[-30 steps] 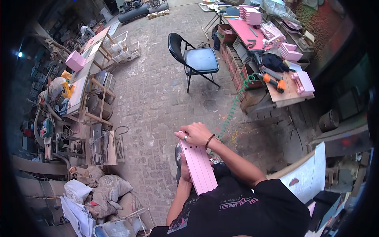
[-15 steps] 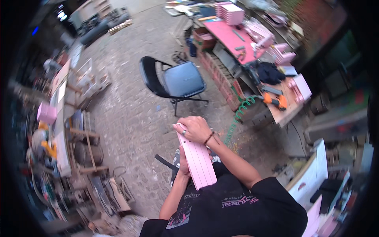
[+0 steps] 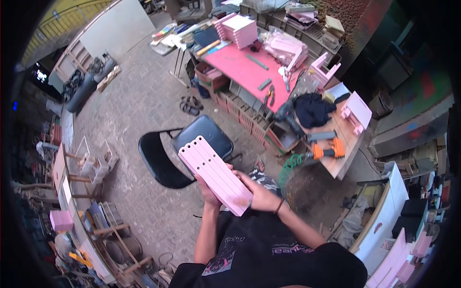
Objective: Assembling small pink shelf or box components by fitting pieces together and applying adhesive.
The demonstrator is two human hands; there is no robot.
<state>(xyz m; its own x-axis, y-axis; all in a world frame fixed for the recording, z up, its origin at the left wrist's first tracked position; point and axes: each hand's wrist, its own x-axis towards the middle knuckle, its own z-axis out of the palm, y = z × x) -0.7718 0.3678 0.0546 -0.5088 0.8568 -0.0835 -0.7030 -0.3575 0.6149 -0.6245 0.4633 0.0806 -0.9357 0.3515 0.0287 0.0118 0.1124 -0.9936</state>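
Observation:
Several long pink slats point(image 3: 216, 175) with rounded ends and small holes are held side by side as one stack, tilted up in front of my body. My left hand point(image 3: 208, 193) grips the stack from its left side and below. On the right edge, nearer the lower end, my right hand point(image 3: 259, 194) is closed round the slats, with some fingers hidden behind them. The far, rounded end of the stack overlaps the black folding chair point(image 3: 201, 137) in view.
Ahead right stands a pink-topped workbench point(image 3: 235, 72) with pink parts, pliers point(image 3: 270, 96) and a dark cloth point(image 3: 314, 109). An orange nail gun point(image 3: 333, 149) on a green coiled hose point(image 3: 288, 168) lies at its near end. Wooden racks point(image 3: 115, 230) line the left.
My right hand has slid from the far end of the slats down to their lower right side. The stack has turned, showing its holed ends. My view has swung toward the bench.

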